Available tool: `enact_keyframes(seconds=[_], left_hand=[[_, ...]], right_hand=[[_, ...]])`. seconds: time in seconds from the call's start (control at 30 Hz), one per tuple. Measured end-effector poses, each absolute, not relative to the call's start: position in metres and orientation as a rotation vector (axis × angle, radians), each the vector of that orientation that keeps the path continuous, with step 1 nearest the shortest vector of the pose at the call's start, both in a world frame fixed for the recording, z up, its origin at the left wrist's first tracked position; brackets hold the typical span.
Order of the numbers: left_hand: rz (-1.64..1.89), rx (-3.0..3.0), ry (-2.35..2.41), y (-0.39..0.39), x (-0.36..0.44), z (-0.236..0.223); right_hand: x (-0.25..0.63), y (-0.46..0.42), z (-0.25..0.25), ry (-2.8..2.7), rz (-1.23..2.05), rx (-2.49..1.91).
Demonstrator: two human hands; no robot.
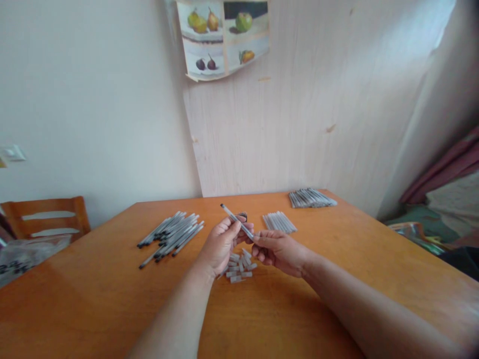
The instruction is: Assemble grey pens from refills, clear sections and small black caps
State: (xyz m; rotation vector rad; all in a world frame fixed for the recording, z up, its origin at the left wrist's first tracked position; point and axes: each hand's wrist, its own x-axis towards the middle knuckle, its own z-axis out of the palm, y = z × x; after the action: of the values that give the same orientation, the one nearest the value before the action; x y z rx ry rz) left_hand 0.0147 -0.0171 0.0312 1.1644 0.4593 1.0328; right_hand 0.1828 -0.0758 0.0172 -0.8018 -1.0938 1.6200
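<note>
Just above the middle of the desk [93,304], there's a slim see-through plastic pen [230,214], straight as a stick, tilted with its dark tip up and to the left. Left hand [226,237] has it pinched around the middle between thumb and fingers, and the right hand [279,249] is closed in a pinch at the lower end, so both are on the same pen. Fingers hide whatever's going on right at that end, so can't tell you more.

Under the hands sits a loose heap of stubby, frosted-looking plastic caps [239,267], some with a thin pointy bit. Some small dark thing [242,216] peeks out behind the left hand, mostly covered, no clue what it is.

Off to the left, a messy fan of pens with black ends [172,237], all smooth clear barrels. Right of the hands, a neat row of pale, whitish tubes [279,222], and farther back near the corner a flat stack of thin greyish sticks [312,198].

Desk's orange-brown wood with a bit of sheen. Behind it, a pale wood-grain panel [299,129] with a curling paper sheet of fruit paintings [224,40], plus a slatted wooden chair [48,214] at far left.
</note>
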Motion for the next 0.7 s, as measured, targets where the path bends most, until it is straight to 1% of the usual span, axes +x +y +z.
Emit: enact_keyframes(seconds=[0.37, 0.5, 0.6, 0.7], left_hand=[[1.142, 1.093, 0.512, -0.022, 0.024, 0.036], [1.186, 1.050, 0.560, -0.011, 0.019, 0.038], [1.445, 0.909, 0.639, 0.005, 0.003, 0.040], [1.495, 0.925, 0.685, 0.015, -0.010, 0.042]], right_hand=[[0.175, -0.079, 0.026, -1.271, 1.303, -0.980], [0.175, -0.077, 0.022, -1.337, 1.170, -1.080], [0.174, -0.077, 0.013, -1.403, 1.059, -1.171], [0.171, -0.076, 0.005, -1.513, 0.958, -1.214]])
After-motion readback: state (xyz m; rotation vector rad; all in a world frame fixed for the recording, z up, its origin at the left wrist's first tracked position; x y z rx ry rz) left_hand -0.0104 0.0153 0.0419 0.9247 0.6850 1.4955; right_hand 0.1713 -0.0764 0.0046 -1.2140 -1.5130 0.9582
